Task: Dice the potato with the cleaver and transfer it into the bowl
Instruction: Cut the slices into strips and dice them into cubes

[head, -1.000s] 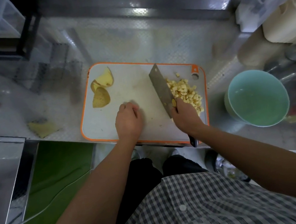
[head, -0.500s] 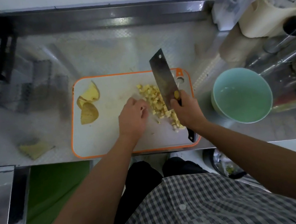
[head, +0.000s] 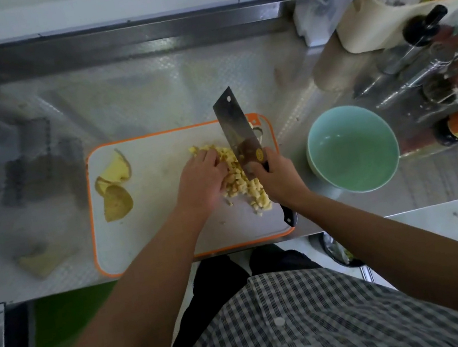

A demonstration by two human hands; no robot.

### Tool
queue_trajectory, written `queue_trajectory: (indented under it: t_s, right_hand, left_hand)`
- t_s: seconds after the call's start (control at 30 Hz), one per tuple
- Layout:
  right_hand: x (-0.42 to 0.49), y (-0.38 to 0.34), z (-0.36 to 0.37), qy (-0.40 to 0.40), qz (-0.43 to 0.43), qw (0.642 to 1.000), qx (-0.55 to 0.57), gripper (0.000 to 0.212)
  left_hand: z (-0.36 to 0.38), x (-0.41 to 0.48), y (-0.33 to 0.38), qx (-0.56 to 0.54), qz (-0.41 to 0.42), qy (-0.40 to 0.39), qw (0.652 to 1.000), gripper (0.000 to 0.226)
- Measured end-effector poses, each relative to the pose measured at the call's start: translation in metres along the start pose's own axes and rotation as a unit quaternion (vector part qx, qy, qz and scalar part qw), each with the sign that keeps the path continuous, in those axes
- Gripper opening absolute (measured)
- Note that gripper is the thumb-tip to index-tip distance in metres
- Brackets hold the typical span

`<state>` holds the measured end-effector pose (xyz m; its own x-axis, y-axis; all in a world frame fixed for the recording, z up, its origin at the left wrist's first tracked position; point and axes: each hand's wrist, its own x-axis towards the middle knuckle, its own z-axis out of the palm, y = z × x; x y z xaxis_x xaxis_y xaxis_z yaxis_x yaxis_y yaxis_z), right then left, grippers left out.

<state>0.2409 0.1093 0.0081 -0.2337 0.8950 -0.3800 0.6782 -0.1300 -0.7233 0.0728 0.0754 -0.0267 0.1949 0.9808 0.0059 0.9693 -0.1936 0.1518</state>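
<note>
Right hand (head: 278,179) grip clamped on cleaver (head: 236,130) handle, frame centre; left hand (head: 203,181) loosely cupped against potato dice (head: 235,176); bowl (head: 353,150) right.

Bottles (head: 425,58) crowding beyond bowl (head: 353,150)

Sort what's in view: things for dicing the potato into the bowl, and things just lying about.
In use: cleaver, diced potato, cutting board, bowl, left hand, right hand.
Lying about: potato offcuts on the board, scrap on the counter, bottles at right.
</note>
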Motion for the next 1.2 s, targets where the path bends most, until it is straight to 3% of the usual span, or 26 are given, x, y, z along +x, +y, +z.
queue_trajectory:
  t_s: [0.1,0.23,0.57,0.67,1.03,1.2]
  right_hand:
    - [0.0,-0.002,0.0,0.004,-0.006,1.0,0.0,0.021]
    - [-0.001,-0.006,0.004,-0.004,-0.021,1.0,-0.003,0.014]
    - [-0.017,-0.025,0.044,-0.103,-0.115,0.986,-0.066,0.02]
    - [-0.026,-0.027,0.056,-0.131,-0.144,0.975,-0.104,0.02]
    - [-0.025,-0.019,0.087,-0.112,-0.2,0.937,-0.265,0.004]
    - [-0.018,-0.021,0.09,-0.115,-0.199,0.946,-0.227,0.005]
  left_hand:
    - [0.002,-0.002,-0.004,-0.083,-0.032,0.052,0.995,0.018]
    - [-0.003,-0.004,-0.003,-0.149,-0.115,0.101,0.977,0.006]
    - [0.001,-0.067,-0.03,-0.127,-0.381,0.034,0.915,0.009]
    - [0.003,-0.079,-0.03,-0.12,-0.399,0.026,0.909,0.012]
    - [0.006,-0.081,-0.021,-0.112,-0.377,0.039,0.918,0.018]
    - [0.004,-0.082,-0.022,-0.111,-0.371,0.027,0.922,0.018]
